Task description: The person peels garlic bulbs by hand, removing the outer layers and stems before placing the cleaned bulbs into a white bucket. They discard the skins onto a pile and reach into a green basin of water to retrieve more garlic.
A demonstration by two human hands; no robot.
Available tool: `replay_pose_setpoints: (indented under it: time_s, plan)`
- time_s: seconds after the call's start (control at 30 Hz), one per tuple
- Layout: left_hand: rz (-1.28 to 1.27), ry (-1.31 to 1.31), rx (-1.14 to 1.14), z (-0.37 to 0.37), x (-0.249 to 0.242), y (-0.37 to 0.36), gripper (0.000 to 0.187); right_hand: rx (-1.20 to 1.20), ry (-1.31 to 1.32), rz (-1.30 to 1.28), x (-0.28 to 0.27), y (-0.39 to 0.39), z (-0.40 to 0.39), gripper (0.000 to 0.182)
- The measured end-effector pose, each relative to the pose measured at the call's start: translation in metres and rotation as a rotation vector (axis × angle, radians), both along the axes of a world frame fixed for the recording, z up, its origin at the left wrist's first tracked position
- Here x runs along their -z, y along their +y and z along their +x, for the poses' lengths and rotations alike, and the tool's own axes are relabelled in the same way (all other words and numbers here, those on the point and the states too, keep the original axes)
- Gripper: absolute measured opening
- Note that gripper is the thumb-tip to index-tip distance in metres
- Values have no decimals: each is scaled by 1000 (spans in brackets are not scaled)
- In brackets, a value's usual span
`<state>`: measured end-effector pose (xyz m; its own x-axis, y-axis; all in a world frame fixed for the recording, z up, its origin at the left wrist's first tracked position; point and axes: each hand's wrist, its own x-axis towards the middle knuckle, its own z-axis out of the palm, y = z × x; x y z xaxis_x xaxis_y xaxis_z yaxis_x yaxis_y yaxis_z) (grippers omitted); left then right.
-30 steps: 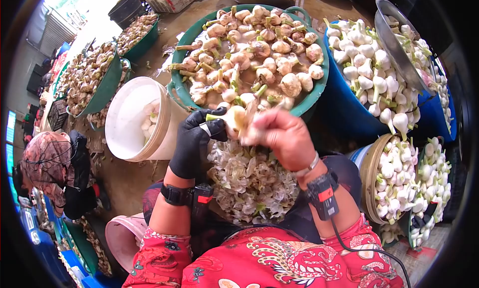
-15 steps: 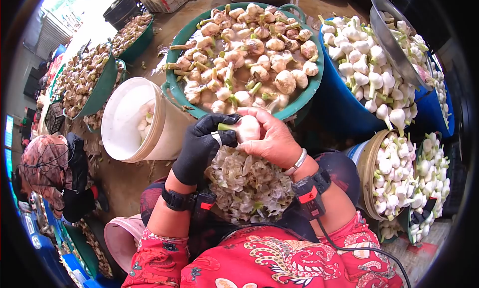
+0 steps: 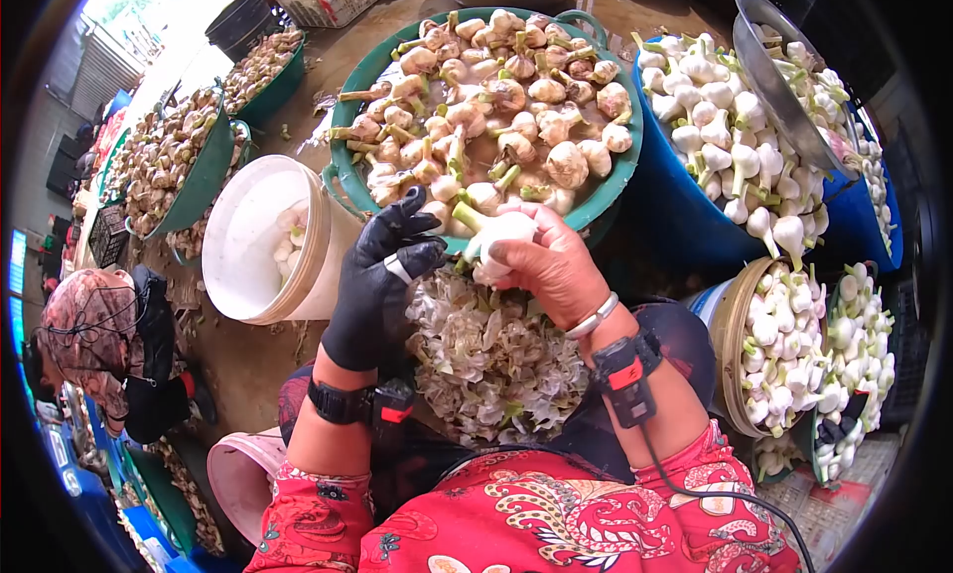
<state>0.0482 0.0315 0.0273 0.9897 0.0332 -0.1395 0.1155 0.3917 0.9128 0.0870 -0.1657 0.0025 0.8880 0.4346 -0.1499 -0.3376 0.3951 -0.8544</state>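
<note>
My right hand (image 3: 556,275), bare, grips a white garlic bulb (image 3: 493,240) whose green stem points up and to the left. A loose flap of skin hangs beneath the bulb. In a black glove with a white band on one finger, my left hand (image 3: 385,275) is held just left of the bulb, apart from it, fingers spread and bent. Below both hands a heap of peeled garlic skins (image 3: 496,360) lies in my lap. Just beyond them, a green tub (image 3: 342,166) holds many unpeeled, brownish garlic bulbs (image 3: 506,95) in murky water.
At left stands a white bucket (image 3: 233,246) with a few cleaned bulbs inside. To the right are a blue barrel (image 3: 660,201) and a tan-rimmed bucket (image 3: 733,350), both full of white garlic. A metal basin (image 3: 769,87) leans there. Another person (image 3: 94,325) bends at far left.
My left hand has let go of the stem and moved away to the left, its fingers opening. My right hand keeps the bulb, now turned with its stem tilted upward.
</note>
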Motion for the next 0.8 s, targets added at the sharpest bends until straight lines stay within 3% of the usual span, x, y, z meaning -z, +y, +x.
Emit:
replay_pose_setpoints:
  time_s: [0.07, 0.13, 0.23, 0.3, 0.33, 0.43, 0.47, 0.57, 0.6, 0.7, 0.77, 0.8]
  plan:
    - [11, 16, 73, 4, 6, 0, 58, -144, 234, 177, 2, 2, -1, 44]
    - [57, 28, 198, 3, 4, -4, 49, -195, 237, 196, 3, 6, -5, 47]
    - [-5, 78, 157, 2, 6, 0, 38, -226, 249, 238, 4, 9, -8, 41]
    - [60, 68, 104, 3, 5, -3, 27, -78, -36, 59, 13, 11, -5, 29]
    - [75, 82, 100, 5, 8, -1, 26, -77, -35, 61, 14, 10, -5, 29]
    - [46, 26, -25, 12, 15, 5, 25, 167, -647, -201, 7, 7, -6, 9]
    - [11, 51, -75, 14, 14, 11, 25, -96, -370, -87, -7, 0, -16, 6]
    - [-58, 35, -151, 20, 17, 19, 26, -721, -411, -407, -6, -8, -24, 19]
    - [-58, 32, -134, 18, 15, 17, 27, -622, -694, -642, 9, -6, -21, 25]
    - [-34, 0, -64, 12, 17, 10, 30, -189, -423, -701, -1, -5, -10, 21]
    - [-10, 14, -73, 10, 12, 1, 30, 99, -455, -607, 5, -1, -7, 24]
    - [-9, 13, -66, 9, 10, -1, 30, 117, -452, -535, 10, 7, -9, 25]
